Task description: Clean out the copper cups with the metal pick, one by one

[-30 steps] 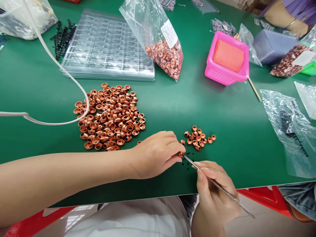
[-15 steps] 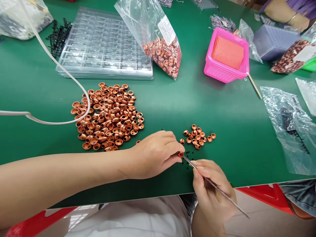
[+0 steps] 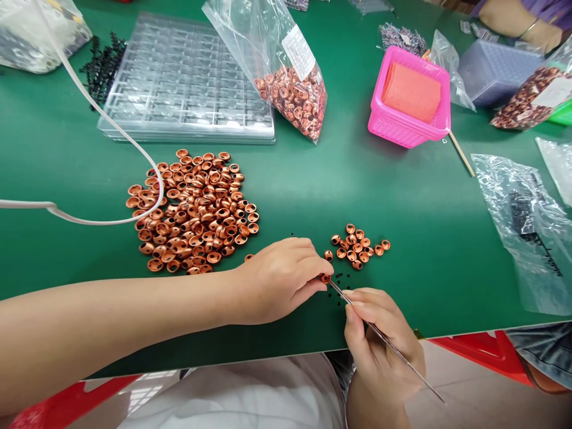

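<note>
My left hand (image 3: 281, 280) pinches a small copper-coloured cup-shaped bead (image 3: 325, 278) between thumb and fingertips, just above the green table. Held like a pen, a slim metal rod-like tool (image 3: 388, 342) rests in my right hand (image 3: 385, 339). Its far tip meets the bead, though I cannot tell whether it goes inside. Tiny black pieces (image 3: 338, 290) lie scattered under the tip. Just beyond my fingers is a small group of copper beads (image 3: 355, 245), with one loose bead (image 3: 328, 255) nearer. Left of it, past my left forearm, spreads a large pile of the same beads (image 3: 192, 214).
A white cable (image 3: 111, 134) loops over the big pile. Behind stand stacked clear trays (image 3: 187, 83), a bag of copper beads (image 3: 295, 98) and a pink basket (image 3: 409, 128). Plastic bags (image 3: 527, 238) lie at right. Another person's arm (image 3: 513, 24) rests at the far right.
My right hand has shifted slightly left together with the metal tool. The bead stays pinched in my left hand at nearly the same spot. The whole view has shifted a little.
</note>
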Available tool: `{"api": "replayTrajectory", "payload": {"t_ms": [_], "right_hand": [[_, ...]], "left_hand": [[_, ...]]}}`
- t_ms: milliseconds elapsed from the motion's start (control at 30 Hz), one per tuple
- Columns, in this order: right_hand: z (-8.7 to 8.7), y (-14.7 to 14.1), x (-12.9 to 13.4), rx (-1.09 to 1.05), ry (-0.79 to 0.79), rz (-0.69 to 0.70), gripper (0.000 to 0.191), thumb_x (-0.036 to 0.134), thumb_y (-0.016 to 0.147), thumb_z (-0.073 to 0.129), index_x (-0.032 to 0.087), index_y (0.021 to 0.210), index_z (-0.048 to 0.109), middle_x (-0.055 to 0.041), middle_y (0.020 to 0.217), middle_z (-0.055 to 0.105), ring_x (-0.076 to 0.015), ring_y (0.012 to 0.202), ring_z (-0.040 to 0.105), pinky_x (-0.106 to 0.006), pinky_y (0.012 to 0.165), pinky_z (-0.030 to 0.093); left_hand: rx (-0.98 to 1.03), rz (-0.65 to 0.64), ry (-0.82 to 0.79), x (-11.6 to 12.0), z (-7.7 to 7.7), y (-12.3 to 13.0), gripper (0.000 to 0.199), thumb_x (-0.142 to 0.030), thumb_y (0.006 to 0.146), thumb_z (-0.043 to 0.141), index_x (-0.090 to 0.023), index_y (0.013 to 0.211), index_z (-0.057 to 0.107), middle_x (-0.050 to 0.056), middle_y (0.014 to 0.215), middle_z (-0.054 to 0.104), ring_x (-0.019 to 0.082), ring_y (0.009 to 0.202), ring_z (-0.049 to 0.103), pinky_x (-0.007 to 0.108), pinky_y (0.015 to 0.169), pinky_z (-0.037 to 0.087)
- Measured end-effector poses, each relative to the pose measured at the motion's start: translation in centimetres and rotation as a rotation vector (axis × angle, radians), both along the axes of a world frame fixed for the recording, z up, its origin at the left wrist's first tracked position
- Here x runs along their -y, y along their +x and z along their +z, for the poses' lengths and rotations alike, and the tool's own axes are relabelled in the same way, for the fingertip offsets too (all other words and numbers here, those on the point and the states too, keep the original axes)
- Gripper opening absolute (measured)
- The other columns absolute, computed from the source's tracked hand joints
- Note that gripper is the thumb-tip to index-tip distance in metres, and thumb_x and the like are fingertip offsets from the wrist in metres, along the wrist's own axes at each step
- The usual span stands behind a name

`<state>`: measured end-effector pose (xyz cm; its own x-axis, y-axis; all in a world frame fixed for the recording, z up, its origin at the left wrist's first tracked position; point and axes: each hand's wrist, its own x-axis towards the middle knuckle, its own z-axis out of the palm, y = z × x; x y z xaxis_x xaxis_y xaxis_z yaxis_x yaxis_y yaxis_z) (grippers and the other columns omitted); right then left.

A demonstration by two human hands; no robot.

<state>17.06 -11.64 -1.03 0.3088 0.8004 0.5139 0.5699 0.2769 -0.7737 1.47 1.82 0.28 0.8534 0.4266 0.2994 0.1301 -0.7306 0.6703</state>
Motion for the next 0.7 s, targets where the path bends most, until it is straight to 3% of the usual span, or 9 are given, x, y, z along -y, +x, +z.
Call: {"api": "replayTrajectory", "payload": {"t_ms": [300,700], "right_hand": [[0.10,0.17,-0.12,0.030,0.019,0.049,0.036,-0.009,0.073,0.060,0.015,0.098,0.064,-0.0055,0.096,0.069,-0.0177,0.087,0.066,-0.035,0.070,0.057],[-0.18,-0.04,0.15,-0.025,0.021,-0.003,0.032,-0.004,0.077,0.060,0.019,0.099,0.064,-0.0036,0.093,0.070,-0.0173,0.086,0.067,-0.036,0.071,0.058]], "left_hand": [[-0.009,0.003,-0.018,-0.05,-0.01,0.04,0.010,-0.014,0.092,0.054,-0.012,0.098,0.062,0.006,0.080,0.066,0.017,0.077,0.056,0.031,0.076,0.047],[-0.015,-0.001,-0.034,-0.07,0.28,0.05,0.009,-0.016,0.093,0.054,-0.013,0.097,0.062,0.005,0.080,0.066,0.017,0.076,0.056,0.031,0.075,0.048]]}}
